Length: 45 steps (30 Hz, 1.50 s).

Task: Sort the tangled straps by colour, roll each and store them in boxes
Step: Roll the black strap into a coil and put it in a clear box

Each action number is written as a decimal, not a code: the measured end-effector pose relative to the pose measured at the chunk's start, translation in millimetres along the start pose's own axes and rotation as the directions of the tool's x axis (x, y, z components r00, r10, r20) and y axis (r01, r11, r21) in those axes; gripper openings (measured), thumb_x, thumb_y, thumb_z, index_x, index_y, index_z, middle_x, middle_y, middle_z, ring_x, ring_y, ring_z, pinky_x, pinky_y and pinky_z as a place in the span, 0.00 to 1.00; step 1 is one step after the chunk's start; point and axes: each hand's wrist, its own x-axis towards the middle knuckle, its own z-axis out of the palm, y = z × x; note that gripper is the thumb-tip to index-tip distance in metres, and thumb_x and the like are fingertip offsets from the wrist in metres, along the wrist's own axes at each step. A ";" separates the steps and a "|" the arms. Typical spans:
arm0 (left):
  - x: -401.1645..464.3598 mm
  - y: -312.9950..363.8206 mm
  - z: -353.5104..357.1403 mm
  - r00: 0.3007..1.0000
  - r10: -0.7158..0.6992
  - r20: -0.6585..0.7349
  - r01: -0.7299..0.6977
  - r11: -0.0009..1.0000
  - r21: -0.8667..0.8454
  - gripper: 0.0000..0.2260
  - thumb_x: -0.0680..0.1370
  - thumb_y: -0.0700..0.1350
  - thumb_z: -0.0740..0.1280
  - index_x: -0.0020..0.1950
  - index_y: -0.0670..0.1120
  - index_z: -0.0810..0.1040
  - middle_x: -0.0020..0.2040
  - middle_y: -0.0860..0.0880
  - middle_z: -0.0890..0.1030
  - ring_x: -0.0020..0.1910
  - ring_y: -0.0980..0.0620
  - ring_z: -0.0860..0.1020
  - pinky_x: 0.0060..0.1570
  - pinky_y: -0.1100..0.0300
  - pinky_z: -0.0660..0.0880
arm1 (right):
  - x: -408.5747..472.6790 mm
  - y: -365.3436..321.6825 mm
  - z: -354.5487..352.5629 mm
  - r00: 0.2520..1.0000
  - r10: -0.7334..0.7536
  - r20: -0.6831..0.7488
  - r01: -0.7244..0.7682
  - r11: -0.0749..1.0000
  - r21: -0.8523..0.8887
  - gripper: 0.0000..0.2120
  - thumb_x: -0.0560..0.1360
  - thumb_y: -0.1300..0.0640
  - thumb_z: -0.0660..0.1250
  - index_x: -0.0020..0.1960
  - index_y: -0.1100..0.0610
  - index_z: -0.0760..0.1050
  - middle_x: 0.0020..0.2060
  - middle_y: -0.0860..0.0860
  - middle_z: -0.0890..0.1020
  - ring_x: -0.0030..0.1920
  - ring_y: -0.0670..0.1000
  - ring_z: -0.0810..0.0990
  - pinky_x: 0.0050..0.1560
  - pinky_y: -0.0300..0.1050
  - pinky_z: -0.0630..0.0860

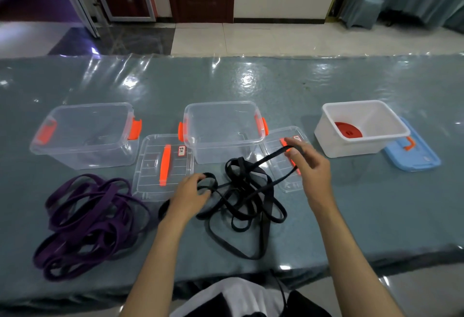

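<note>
— Where's the black strap [247, 198]?
— Tangled on the desk [351, 216] before the middle clear box [223, 130]. My left hand [188, 197] has its fingers curled round one loop; my right hand [312, 166] pinches another, lifted

— The purple strap [88, 223]?
— Heaped at left

White labels on two clear lids [150, 166] carry writing too small to read.

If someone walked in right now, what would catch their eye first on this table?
Probably the black strap tangled at centre, with the left hand gripping a loop and the right hand lifting another. Next, the purple strap heaped at left, and the red roll inside the white box.
</note>
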 end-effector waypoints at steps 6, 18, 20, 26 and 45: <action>-17.2 77.8 16.6 0.884 0.420 0.206 -0.360 0.891 -0.276 0.49 0.71 0.60 0.80 0.83 0.64 0.51 0.83 0.62 0.55 0.81 0.62 0.56 0.77 0.58 0.59 | -3.8 -30.8 16.6 0.978 -0.067 0.196 0.057 0.997 0.059 0.09 0.83 0.62 0.66 0.59 0.61 0.84 0.57 0.55 0.86 0.61 0.56 0.85 0.61 0.54 0.82; -3.5 119.3 -13.3 0.886 0.463 -0.004 -0.408 0.776 -0.480 0.10 0.83 0.44 0.69 0.64 0.53 0.76 0.58 0.52 0.86 0.58 0.51 0.84 0.63 0.45 0.80 | 13.8 -61.9 23.1 0.997 -0.080 -0.009 0.080 0.979 0.190 0.10 0.81 0.56 0.70 0.60 0.56 0.85 0.52 0.53 0.88 0.57 0.51 0.87 0.58 0.49 0.83; -4.7 120.3 -15.3 0.885 0.465 -0.032 -0.415 0.754 -0.510 0.10 0.84 0.43 0.68 0.64 0.53 0.77 0.57 0.52 0.86 0.59 0.52 0.83 0.66 0.47 0.78 | 13.5 -53.4 21.9 0.998 -0.037 -0.043 0.044 0.983 0.181 0.12 0.82 0.49 0.67 0.56 0.54 0.86 0.52 0.52 0.88 0.57 0.49 0.86 0.59 0.49 0.83; -3.2 117.3 -17.2 0.913 0.386 -0.130 -0.385 0.718 -0.580 0.12 0.85 0.42 0.66 0.65 0.56 0.77 0.56 0.55 0.87 0.57 0.52 0.85 0.70 0.43 0.75 | 7.4 62.8 9.9 0.921 0.389 0.005 -0.355 0.846 -0.398 0.28 0.76 0.34 0.66 0.47 0.61 0.81 0.46 0.53 0.84 0.42 0.51 0.82 0.52 0.63 0.80; -10.3 120.5 -22.5 0.939 0.314 -0.137 -0.320 0.660 -0.680 0.13 0.85 0.42 0.64 0.69 0.52 0.76 0.57 0.48 0.86 0.59 0.54 0.85 0.63 0.55 0.79 | -36.6 107.4 36.6 0.619 0.768 0.164 -0.784 0.617 0.070 0.17 0.74 0.60 0.78 0.62 0.57 0.83 0.43 0.47 0.88 0.43 0.45 0.84 0.54 0.47 0.80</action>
